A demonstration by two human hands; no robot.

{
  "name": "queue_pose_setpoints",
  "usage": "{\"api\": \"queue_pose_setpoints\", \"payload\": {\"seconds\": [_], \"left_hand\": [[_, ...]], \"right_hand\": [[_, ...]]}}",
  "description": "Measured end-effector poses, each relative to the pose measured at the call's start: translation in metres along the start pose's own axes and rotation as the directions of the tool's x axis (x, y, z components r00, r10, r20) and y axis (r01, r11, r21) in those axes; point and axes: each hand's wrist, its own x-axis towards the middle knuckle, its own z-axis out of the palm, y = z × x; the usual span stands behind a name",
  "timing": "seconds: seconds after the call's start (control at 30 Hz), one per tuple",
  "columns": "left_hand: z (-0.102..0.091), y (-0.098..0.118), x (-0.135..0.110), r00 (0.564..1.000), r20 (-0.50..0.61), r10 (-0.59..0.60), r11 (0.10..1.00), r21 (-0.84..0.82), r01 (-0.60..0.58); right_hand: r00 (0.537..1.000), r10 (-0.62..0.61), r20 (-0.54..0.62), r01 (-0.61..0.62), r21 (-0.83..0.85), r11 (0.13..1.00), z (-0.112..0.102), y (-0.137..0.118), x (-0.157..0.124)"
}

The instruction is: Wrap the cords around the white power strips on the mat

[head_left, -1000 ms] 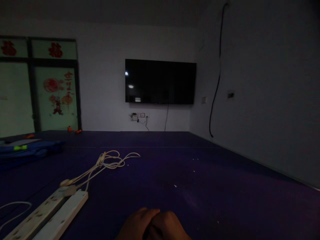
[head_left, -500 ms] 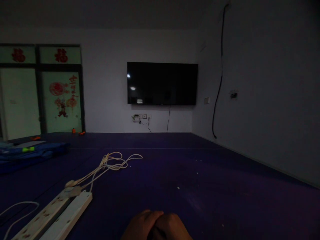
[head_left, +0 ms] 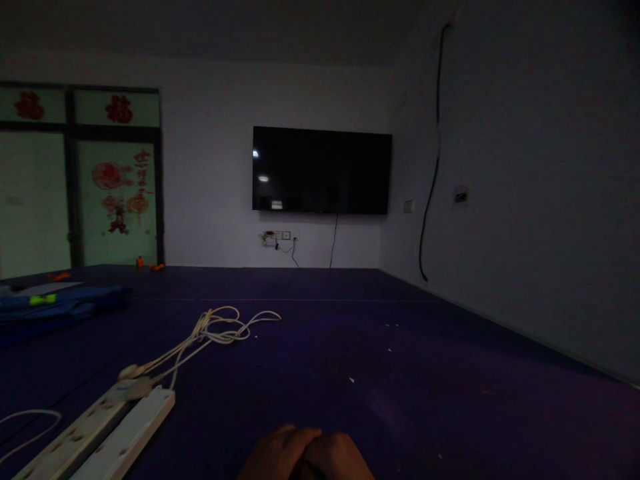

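At bottom centre, the left hand (head_left: 274, 455) and right hand (head_left: 341, 456) meet, curled, though I cannot tell whether their grip encloses anything; the power strips (head_left: 131, 435) lie untouched at lower left, handling seemingly not begun.

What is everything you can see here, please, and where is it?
Television: one, black, far wall
Wall sockets: several, pale, below television
Thin cords: two, black, below television
Glazed panels: four, pale green, far left
Decorations: several, red, on the panels
Thick cable: one, black, right wall
Wall fittings: two, pale and dark, right wall
Orange items: three, orange, far left
Fabric: one pile, blue with yellow-green patch, left
Power strips: two, off-white, lower left
Plugs: two, off-white, by the strips' far ends
Cable tangle: one, off-white, beyond the strips
Loose cable: one, white, left edge
Scraps: several, white, centre and right
Surface: one, dark purple, lower half
Left hand: one, bare, bottom centre
Right hand: one, bare, bottom centre
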Motion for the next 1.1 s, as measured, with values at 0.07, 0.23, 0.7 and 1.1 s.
{"api": "queue_pose_setpoints", "payload": {"seconds": [0.07,0.23,0.7,1.1], "left_hand": [[0.003,-0.005,0.000,1.000,-0.021,0.016,1.000,-0.010,-0.016],[0.004,-0.005,-0.002,1.000,-0.025,-0.009,1.000,0.015,0.009],[0.006,-0.007,-0.002,0.996,-0.088,0.029,1.000,0.013,-0.028],[-0.001,0.002,-0.004,0.999,-0.038,-0.003,1.000,0.012,0.003]], "right_hand": [[1.000,-0.003,-0.003,0.003,0.017,1.000,0.000,0.000,0.000],[0.999,-0.019,-0.032,0.019,0.006,1.000,0.006,0.004,-0.002],[0.997,-0.054,-0.063,0.053,-0.009,0.999,0.017,0.015,0.002],[0.999,-0.023,-0.045,0.023,0.016,1.000,0.012,0.007,0.003]]}}
